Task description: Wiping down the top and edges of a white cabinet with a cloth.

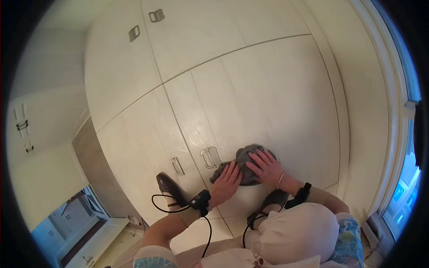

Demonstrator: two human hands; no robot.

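A crumpled dark grey cloth (pixel 247 165) lies against a pale wood-grain cabinet door (pixel 268 93), near a metal handle (pixel 210 157). My left hand (pixel 228 183) presses on the cloth's left part with its fingers stretched out. On the cloth's right part rests my right hand (pixel 268 169), its fingers spread and bent slightly over the folds. The cloth hides the patch of door beneath it. Each wrist carries a black strapped device, and a black cable runs from the left one (pixel 200 201).
My dark shoes (pixel 171 190) show below, one on each side of my hands. More pale doors (pixel 124 77) with metal handles (pixel 177 166) adjoin, split by thin seams. A window frame (pixel 395 110) edges the right; a wall-side counter (pixel 90 248) is at lower left.
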